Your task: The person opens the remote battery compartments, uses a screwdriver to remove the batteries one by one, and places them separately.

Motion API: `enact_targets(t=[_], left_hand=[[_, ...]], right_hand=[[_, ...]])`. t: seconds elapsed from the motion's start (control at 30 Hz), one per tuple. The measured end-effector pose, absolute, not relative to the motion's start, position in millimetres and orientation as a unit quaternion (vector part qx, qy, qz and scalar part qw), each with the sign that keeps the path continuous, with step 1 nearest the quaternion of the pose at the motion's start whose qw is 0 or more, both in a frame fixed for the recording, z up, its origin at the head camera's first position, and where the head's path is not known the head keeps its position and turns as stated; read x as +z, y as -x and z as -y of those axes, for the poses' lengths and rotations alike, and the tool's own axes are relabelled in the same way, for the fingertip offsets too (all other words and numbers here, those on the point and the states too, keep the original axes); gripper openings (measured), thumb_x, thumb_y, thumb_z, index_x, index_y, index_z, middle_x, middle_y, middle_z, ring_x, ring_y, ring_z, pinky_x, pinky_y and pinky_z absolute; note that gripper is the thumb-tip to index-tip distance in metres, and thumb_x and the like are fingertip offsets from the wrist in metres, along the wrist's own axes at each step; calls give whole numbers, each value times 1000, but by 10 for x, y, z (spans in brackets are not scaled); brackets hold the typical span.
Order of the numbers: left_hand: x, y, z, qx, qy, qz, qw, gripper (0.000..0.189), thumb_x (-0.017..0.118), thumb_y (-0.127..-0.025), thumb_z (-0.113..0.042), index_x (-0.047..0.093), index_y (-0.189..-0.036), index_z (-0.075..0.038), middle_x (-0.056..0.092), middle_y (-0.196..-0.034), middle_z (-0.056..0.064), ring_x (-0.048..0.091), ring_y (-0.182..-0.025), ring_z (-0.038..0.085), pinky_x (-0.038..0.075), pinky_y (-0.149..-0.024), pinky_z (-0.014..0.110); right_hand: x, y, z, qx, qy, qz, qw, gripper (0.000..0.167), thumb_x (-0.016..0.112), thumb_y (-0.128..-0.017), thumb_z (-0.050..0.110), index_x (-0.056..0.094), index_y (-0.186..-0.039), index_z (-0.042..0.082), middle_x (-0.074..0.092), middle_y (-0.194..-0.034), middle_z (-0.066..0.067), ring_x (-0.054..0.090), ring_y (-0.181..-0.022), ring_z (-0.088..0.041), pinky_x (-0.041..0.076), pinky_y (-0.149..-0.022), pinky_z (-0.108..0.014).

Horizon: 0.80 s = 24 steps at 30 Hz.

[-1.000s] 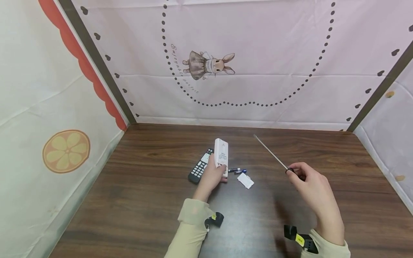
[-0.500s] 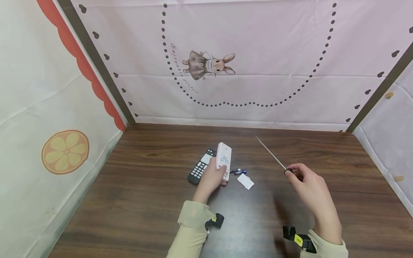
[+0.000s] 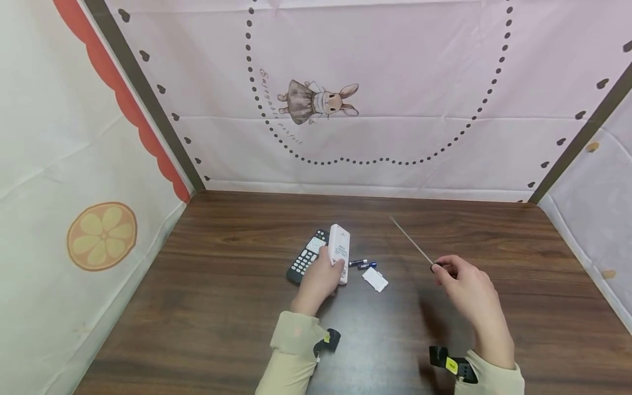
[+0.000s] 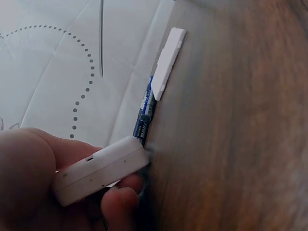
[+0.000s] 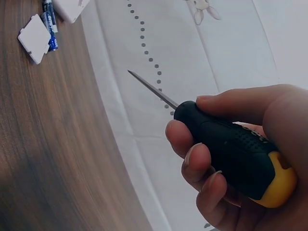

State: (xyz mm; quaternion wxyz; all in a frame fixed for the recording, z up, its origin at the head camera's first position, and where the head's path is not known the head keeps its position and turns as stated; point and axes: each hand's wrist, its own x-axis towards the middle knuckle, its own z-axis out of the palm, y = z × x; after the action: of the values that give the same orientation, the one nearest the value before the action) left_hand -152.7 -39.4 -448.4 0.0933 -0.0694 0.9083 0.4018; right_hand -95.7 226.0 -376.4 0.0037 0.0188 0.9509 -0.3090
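My left hand (image 3: 318, 280) grips a white remote control (image 3: 339, 247) by its near end, with the printed back facing up. In the left wrist view the fingers curl under the white remote (image 4: 103, 168). My right hand (image 3: 469, 288) holds a screwdriver (image 3: 412, 240) above the table, its long thin shaft slanting up and left. Its handle (image 5: 231, 151), dark with a yellow end, lies wrapped by thumb and fingers in the right wrist view. Two batteries (image 3: 365, 265) and a white battery cover (image 3: 375, 279) lie right of the white remote.
A dark remote control (image 3: 306, 260) with white buttons lies on the wooden table (image 3: 222, 307), partly covered by the left hand and the white remote. Behind the table hangs a pale fabric wall (image 3: 419, 82) with a rabbit print; another wall (image 3: 39, 192) stands at the left.
The white remote has tilted slightly and come a little toward the near side with my left hand. My right hand has shifted slightly left, and the screwdriver's tip has dropped a little.
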Motion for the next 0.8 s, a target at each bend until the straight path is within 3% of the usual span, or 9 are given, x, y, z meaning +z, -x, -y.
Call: enact_targets(t=[0.33, 0.57, 0.8], left_hand=[[-4497, 1500, 342, 278, 39, -958, 60, 57, 46, -88, -46, 37, -130, -9, 62, -103, 13, 59, -85, 27, 44, -68, 40], [-4521, 1483, 324, 227, 18, -972, 56, 57, 43, -87, -51, 42, -129, -12, 64, -99, 12, 59, -79, 26, 42, -61, 38], [-4518, 1469, 329, 218, 8, -974, 52, 55, 44, -86, -52, 44, -129, -17, 64, -94, 11, 58, -72, 24, 40, -55, 36]], right_hand=[[-3816, 985, -2234, -314, -29, -949, 15, 36, 46, -91, 39, 56, -109, 9, 63, -80, 0, 53, -66, -14, 37, -57, -29], [-3852, 1002, -2208, -311, -30, -950, 1, 33, 44, -93, 34, 55, -111, 9, 63, -78, -1, 52, -71, -17, 36, -59, -30], [-3845, 1018, -2189, -314, -43, -948, 19, 34, 44, -92, 33, 58, -112, 10, 64, -87, -2, 56, -76, -18, 39, -59, -33]])
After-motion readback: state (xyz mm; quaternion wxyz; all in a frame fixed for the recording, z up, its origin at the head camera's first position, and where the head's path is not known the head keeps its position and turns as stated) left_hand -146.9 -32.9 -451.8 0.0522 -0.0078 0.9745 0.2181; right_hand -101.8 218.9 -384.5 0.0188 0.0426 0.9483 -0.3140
